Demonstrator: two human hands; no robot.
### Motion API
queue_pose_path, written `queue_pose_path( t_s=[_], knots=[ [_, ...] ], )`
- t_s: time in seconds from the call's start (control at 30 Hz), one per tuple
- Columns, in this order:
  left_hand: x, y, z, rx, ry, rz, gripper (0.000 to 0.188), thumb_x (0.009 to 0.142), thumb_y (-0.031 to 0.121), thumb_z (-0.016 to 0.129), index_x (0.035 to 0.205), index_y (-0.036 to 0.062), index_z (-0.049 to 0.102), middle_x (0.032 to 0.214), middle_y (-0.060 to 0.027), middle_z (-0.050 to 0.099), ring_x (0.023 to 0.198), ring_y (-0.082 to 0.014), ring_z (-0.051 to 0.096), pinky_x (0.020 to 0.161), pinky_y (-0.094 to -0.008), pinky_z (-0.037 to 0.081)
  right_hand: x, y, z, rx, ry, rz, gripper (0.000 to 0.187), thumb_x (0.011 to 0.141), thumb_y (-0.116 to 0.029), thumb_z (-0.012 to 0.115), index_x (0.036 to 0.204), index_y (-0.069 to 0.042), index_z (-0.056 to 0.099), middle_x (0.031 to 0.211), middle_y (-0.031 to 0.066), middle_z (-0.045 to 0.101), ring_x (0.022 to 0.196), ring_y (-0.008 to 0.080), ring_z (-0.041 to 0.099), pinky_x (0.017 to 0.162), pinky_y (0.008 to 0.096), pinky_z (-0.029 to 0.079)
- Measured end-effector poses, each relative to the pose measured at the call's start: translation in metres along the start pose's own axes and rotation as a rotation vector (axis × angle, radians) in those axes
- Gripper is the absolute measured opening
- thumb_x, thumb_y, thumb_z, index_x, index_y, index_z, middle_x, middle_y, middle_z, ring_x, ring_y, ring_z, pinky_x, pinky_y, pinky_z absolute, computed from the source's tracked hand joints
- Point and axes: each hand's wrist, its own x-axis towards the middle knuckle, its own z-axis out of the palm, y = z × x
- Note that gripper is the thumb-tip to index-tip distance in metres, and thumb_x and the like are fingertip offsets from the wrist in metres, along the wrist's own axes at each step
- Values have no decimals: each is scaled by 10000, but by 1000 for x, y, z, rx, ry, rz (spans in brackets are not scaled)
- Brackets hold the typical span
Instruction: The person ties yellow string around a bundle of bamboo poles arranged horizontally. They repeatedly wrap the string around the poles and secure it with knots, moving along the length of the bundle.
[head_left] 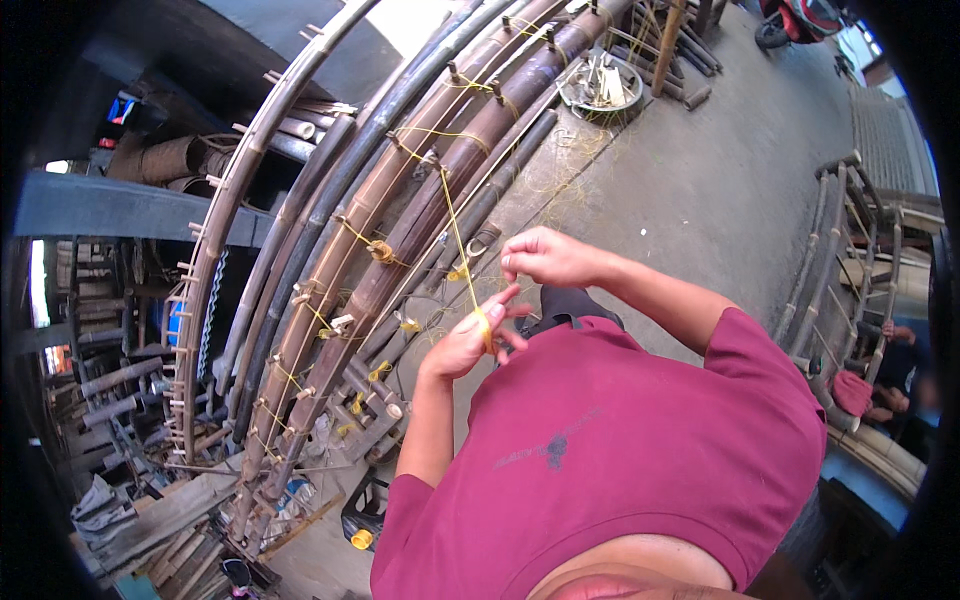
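A yellow cord (461,240) runs taut from a peg on a dark bamboo pole (415,238) down to my left hand (470,343). It loops around that hand, whose fingers are partly bent and a little apart. Close by, up and to the right, my right hand (545,257) has its fingers pinched together; whatever lies between them is too small to make out. More yellow cord ties the dark pole to a lighter brown bamboo pole (365,205) at short pegs along their length. A small coil of cord (381,251) rests on the poles.
Further long poles curve along the left, including a pegged bamboo pole (230,215). A round basin (600,88) with pale offcuts stands on the floor ahead. Bamboo frames (838,250) and another person (900,370) are at right. A black crate (362,515) sits lower left.
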Motion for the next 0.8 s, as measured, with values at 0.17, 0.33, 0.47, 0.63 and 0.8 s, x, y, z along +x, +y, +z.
queue_pose_path(
  t_s=[0.17, 0.33, 0.47, 0.63, 0.8],
  knots=[
    [25, -21, -17, -79, 413, 608, 521, 1004, 252, 495, 1435, -5, 356, 1386, -149, 486, 1150, -188, 570, 768, -286, 551, 0, -19, 48, -374, 199, -377, 114, 884, -135, 590, 898, -22, 606, 759, 126, 598, 691, 259, 605, 617, 364, 472],
    [15, -7, -13, -1043, 270, 770, 369, 1011, 263, 479, 1283, 18, 530, 1194, -100, 618, 858, -111, 634, 685, -240, 529, 15, 7, 59, -602, 137, -558, 104, 844, -122, 608, 909, -41, 612, 749, 137, 578, 710, 350, 590, 626, 406, 473],
    [14, -35, -15, -908, 180, 747, 469, 971, 461, 473, 1067, 47, 671, 848, -69, 681, 584, -71, 534, 534, -195, 426, 25, 6, 53, -329, 74, -376, 114, 881, -134, 591, 953, -47, 604, 730, 114, 577, 677, 234, 591, 634, 341, 467],
    [2, -40, -23, -443, 45, 457, 585, 921, 549, 491, 911, 3, 700, 717, -93, 666, 487, -84, 514, 487, -208, 413, 51, -26, 40, -321, -313, -214, 243, 907, -145, 466, 1084, -25, 580, 736, 115, 619, 688, 208, 606, 670, 343, 481],
    [-18, -44, -54, -621, 5, 232, 361, 980, 285, 548, 1057, -60, 620, 782, -130, 678, 464, -91, 499, 460, -170, 407, 66, -29, 33, -293, -469, -195, 235, 913, -197, 456, 890, 4, 575, 706, 98, 582, 676, 215, 560, 668, 376, 453]
  ],
)
